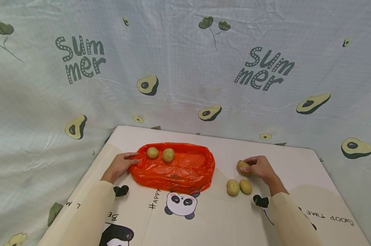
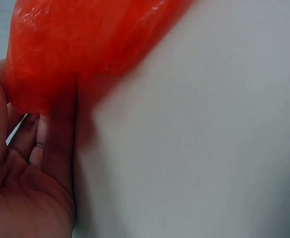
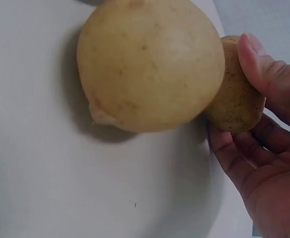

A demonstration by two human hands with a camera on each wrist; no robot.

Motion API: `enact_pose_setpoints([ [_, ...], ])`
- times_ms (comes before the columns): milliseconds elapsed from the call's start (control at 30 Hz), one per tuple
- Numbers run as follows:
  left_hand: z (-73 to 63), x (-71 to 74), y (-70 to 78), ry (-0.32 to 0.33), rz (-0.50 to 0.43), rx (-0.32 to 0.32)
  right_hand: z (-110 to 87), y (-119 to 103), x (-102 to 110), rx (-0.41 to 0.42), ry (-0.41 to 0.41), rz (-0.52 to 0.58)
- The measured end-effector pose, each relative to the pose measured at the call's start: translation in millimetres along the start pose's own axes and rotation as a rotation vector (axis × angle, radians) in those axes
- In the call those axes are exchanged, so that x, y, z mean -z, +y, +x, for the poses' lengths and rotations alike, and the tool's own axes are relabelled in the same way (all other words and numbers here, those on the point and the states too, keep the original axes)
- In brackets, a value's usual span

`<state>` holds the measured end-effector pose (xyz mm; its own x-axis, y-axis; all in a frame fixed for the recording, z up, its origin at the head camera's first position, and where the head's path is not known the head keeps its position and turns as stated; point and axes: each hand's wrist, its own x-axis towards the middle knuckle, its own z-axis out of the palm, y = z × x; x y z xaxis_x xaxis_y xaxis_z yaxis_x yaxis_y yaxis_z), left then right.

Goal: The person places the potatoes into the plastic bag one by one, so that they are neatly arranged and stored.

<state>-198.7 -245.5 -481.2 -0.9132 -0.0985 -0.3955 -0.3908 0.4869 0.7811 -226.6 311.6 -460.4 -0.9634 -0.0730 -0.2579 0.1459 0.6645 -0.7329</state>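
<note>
A red plastic bag (image 1: 185, 171), spread wide with its rim raised, lies on the left half of the table. Two potatoes (image 1: 168, 155) are inside it, near its back left. My left hand (image 1: 121, 165) holds the bag's left edge; the left wrist view has fingers (image 2: 60, 139) beneath the red plastic (image 2: 80, 39) and the thumb on the other side. On the right, my right hand (image 1: 260, 167) grips a potato (image 1: 243, 168) between thumb and fingers. Closer to me, two more potatoes (image 1: 233, 188) lie side by side. One potato (image 3: 150, 64) looms large before the held one in the right wrist view.
The table (image 1: 222, 225) wears a pale cover with a printed panda (image 1: 181, 204) and lettering. Behind it and at both sides hangs a light curtain (image 1: 179, 61) patterned with avocados. The table's back edge meets this curtain.
</note>
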Motion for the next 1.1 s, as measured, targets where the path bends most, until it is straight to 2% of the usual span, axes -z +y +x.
enact_pose_setpoints([
  [500,-4.3,-0.9,1.8,-0.003,-0.009,0.009,2.7,-12,-6,0.017,-0.020,0.016],
  [900,-3.2,0.1,1.2,0.009,-0.004,0.006,0.5,-28,-10,0.111,-0.035,0.018],
  [1100,-2.9,-0.3,0.5,0.009,-0.009,-0.001,2.5,-34,-14,0.102,-0.035,0.011],
])
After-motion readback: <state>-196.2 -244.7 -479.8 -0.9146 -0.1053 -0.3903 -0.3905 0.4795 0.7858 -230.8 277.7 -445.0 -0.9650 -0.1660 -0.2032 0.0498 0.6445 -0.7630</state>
